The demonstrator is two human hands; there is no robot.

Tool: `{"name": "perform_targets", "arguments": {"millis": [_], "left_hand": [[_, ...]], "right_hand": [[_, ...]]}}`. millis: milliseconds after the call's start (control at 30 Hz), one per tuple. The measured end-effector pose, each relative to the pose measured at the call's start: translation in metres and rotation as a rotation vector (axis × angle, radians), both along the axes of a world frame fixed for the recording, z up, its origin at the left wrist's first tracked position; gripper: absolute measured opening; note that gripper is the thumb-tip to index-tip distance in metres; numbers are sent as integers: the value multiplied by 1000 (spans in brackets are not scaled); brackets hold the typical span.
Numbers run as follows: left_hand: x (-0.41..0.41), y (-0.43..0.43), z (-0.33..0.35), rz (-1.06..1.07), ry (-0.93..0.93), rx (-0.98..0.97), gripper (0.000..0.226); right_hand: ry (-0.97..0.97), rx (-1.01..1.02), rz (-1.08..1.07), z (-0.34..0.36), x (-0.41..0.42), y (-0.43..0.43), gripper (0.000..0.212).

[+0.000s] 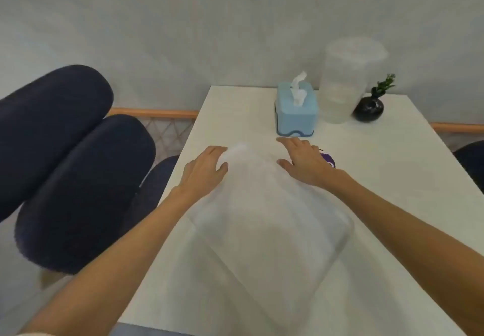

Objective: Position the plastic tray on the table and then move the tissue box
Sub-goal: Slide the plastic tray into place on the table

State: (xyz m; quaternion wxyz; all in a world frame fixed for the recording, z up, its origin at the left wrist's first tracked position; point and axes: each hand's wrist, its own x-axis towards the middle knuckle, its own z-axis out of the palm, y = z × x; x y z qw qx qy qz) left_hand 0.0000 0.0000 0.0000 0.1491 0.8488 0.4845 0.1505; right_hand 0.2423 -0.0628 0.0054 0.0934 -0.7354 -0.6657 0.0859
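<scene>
A clear plastic tray (264, 220) lies blurred over the near half of the white table (392, 178). My left hand (204, 169) grips its far left corner, thumb against the rim. My right hand (305, 162) rests with fingers spread at the tray's far right edge; whether it grips the tray is unclear. A light blue tissue box (297, 114), with a white tissue sticking out of its top, stands at the far side of the table, just beyond my right hand and apart from it.
A tall translucent plastic container (345, 79) stands right of the tissue box, with a small black vase holding a green sprig (369, 107) beside it. A purple object (328, 160) peeks out behind my right hand. Dark blue chair cushions (73, 168) sit left of the table.
</scene>
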Motion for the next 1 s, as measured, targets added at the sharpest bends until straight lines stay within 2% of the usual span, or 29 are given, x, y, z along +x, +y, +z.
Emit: {"name": "perform_targets", "arguments": {"millis": [200, 333, 467, 567, 733, 833, 1000], "left_hand": [[-29, -15, -31, 328, 186, -166, 62], [-43, -26, -40, 493, 277, -257, 70], [-48, -29, -45, 528, 112, -420, 66], [-53, -26, -43, 497, 19, -380, 56], [-49, -19, -35, 500, -108, -309, 55], [-42, -18, -33, 541, -234, -397, 59], [-35, -36, -40, 587, -246, -605, 49]], "right_hand": [[44, -170, -33, -26, -13, -6, 59], [67, -202, -66, -31, -22, -7, 57], [36, -165, -99, -36, -23, -5, 47], [0, -156, -165, -40, -17, -5, 44], [1, -168, -263, -46, -4, -13, 40], [44, -161, -325, -47, 3, -17, 35], [64, -153, -360, -46, 6, -19, 30]]}}
